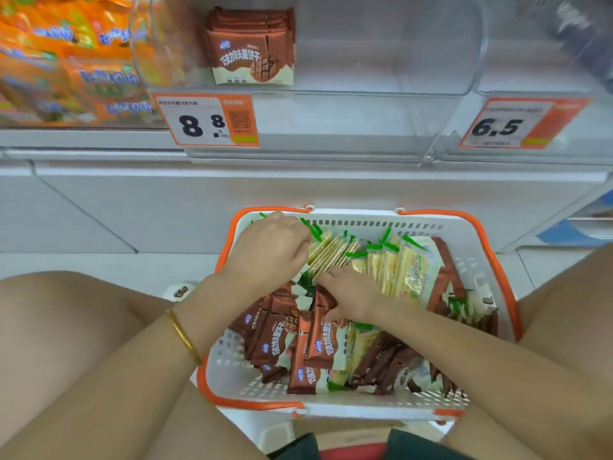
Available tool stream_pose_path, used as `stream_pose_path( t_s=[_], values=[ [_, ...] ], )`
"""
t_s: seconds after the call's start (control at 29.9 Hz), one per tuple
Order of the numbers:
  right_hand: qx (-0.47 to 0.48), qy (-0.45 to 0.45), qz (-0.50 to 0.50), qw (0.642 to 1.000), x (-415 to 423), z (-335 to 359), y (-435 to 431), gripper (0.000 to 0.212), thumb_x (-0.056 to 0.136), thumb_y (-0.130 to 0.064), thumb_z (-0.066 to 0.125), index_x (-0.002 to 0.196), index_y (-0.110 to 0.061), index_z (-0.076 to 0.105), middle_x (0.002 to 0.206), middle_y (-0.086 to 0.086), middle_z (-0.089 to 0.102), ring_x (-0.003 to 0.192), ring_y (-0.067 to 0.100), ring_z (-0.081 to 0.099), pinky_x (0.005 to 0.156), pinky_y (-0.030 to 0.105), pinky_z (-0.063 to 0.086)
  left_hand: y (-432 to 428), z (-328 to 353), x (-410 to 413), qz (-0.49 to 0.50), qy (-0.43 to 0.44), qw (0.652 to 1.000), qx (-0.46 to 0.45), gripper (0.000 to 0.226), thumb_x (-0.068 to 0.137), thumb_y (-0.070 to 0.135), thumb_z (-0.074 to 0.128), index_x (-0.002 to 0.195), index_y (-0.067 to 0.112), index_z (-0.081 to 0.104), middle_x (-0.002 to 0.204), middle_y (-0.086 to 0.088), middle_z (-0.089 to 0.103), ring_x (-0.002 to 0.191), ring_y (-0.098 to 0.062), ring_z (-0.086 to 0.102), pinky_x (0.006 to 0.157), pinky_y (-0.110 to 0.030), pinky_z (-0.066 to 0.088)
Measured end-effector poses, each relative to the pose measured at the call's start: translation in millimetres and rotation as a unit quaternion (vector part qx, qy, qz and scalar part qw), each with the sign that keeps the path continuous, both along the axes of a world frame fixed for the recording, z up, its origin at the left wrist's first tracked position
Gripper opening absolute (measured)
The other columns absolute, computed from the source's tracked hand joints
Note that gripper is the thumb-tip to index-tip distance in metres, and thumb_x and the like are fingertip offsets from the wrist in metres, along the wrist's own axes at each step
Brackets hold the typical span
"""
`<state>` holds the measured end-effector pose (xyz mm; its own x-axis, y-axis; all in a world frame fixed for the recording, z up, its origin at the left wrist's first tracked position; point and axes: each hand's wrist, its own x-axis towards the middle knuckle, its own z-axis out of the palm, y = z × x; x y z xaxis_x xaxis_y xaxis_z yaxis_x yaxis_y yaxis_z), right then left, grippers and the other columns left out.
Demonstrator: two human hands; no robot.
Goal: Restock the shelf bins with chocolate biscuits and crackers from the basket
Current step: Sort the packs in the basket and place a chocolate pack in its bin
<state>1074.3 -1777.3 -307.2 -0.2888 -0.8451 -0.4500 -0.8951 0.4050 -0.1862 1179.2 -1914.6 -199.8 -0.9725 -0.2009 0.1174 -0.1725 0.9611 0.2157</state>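
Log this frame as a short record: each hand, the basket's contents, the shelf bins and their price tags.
left hand: fingers curled over a stack of cracker packets, far left of the basket
right hand: fingers fairly straight, touching that stack's near end
basket: white, orange rim; crackers and chocolate biscuit packets mixed
middle bin: one shelved biscuit stack at its left; 8.8 tag
right bin: 6.5 tag; contents unclear
left bin: orange packets
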Motion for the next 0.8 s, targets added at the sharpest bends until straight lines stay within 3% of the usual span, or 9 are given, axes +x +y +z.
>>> stream_pose_path(
  t_s=[0.17, 0.27, 0.33, 0.47, 0.57, 0.63, 0.74, 0.8],
  values=[
    [-0.048, -0.049, -0.012, 0.998, -11, 1, 3, 0.042, 0.082, -0.035, 0.070, 0.115, -0.018, 0.053, 0.109, 0.002, 0.050, 0.109, 0.023, 0.046, 0.079, 0.033, 0.041, -1, 0, 0, -0.002, -0.010, 1.000, 0.017, 0.023, 0.093, 0.019, 0.045, 0.095, 0.013, 0.067, 0.094, -0.001, 0.065, 0.096, -0.021, 0.054, 0.078, -0.037, 0.046],
    [-0.067, -0.114, -0.022, 0.991, -18, 5, 1, 0.025, 0.081, -0.027, 0.073, 0.096, -0.016, 0.057, 0.094, -0.003, 0.044, 0.092, 0.017, 0.046, 0.072, 0.029, 0.038, 0, 0, -1, -0.002, -0.040, 0.999, 0.032, 0.024, 0.095, 0.022, 0.044, 0.105, 0.016, 0.066, 0.103, 0.002, 0.064, 0.103, -0.019, 0.052, 0.082, -0.033, 0.044],
    [-0.068, -0.183, -0.027, 0.980, -23, 14, -1, 0.019, 0.080, -0.019, 0.074, 0.091, -0.012, 0.060, 0.088, -0.004, 0.050, 0.082, 0.013, 0.047, 0.071, 0.027, 0.038, 0, -1, -1, 0.002, -0.059, 0.997, 0.048, 0.026, 0.096, 0.025, 0.045, 0.111, 0.018, 0.065, 0.108, 0.002, 0.064, 0.106, -0.017, 0.052, 0.086, -0.032, 0.044],
    [-0.087, -0.317, -0.091, 0.940, -36, 60, -5, 0.022, 0.082, -0.009, 0.071, 0.078, -0.020, 0.053, 0.076, -0.005, 0.058, 0.069, 0.007, 0.055, 0.068, 0.020, 0.045, -5, 4, 0, 0.027, -0.115, 0.977, 0.176, 0.027, 0.095, 0.032, 0.052, 0.114, 0.019, 0.064, 0.110, 0.005, 0.064, 0.100, -0.010, 0.055, 0.088, -0.028, 0.045],
    [-0.168, -0.367, -0.147, 0.903, -48, 96, -6, 0.020, 0.083, -0.004, 0.069, 0.079, -0.014, 0.052, 0.079, 0.019, 0.062, 0.073, 0.015, 0.058, 0.071, 0.025, 0.046, -9, 13, 0, 0.042, -0.144, 0.952, 0.267, 0.030, 0.092, 0.035, 0.058, 0.117, 0.019, 0.062, 0.112, 0.007, 0.062, 0.103, -0.006, 0.057, 0.091, -0.023, 0.045],
    [-0.228, -0.409, -0.183, 0.864, -50, 118, -7, 0.018, 0.083, 0.000, 0.066, 0.082, -0.009, 0.051, 0.079, 0.035, 0.052, 0.070, 0.019, 0.054, 0.066, 0.024, 0.045, -13, 21, 0, 0.054, -0.123, 0.940, 0.315, 0.025, 0.089, 0.030, 0.063, 0.110, 0.017, 0.064, 0.107, 0.005, 0.066, 0.099, -0.009, 0.062, 0.092, -0.029, 0.049],
    [-0.304, -0.434, -0.224, 0.818, -49, 147, -10, 0.021, 0.083, 0.002, 0.064, 0.079, -0.012, 0.049, 0.068, 0.012, 0.059, 0.052, 0.005, 0.051, 0.047, 0.014, 0.035, -21, 41, 1, 0.073, -0.063, 0.926, 0.366, 0.013, 0.088, 0.019, 0.066, 0.099, 0.012, 0.066, 0.093, -0.003, 0.069, 0.085, -0.015, 0.066, 0.083, -0.034, 0.054],
    [-0.325, -0.435, -0.224, 0.809, -47, 167, -12, 0.018, 0.084, -0.002, 0.064, 0.082, -0.015, 0.051, 0.065, -0.002, 0.065, 0.050, 0.003, 0.052, 0.045, 0.014, 0.034, -27, 61, 1, 0.077, -0.035, 0.915, 0.393, 0.011, 0.088, 0.015, 0.065, 0.097, 0.010, 0.066, 0.086, -0.003, 0.068, 0.075, -0.008, 0.065, 0.072, -0.023, 0.054]
  ],
)
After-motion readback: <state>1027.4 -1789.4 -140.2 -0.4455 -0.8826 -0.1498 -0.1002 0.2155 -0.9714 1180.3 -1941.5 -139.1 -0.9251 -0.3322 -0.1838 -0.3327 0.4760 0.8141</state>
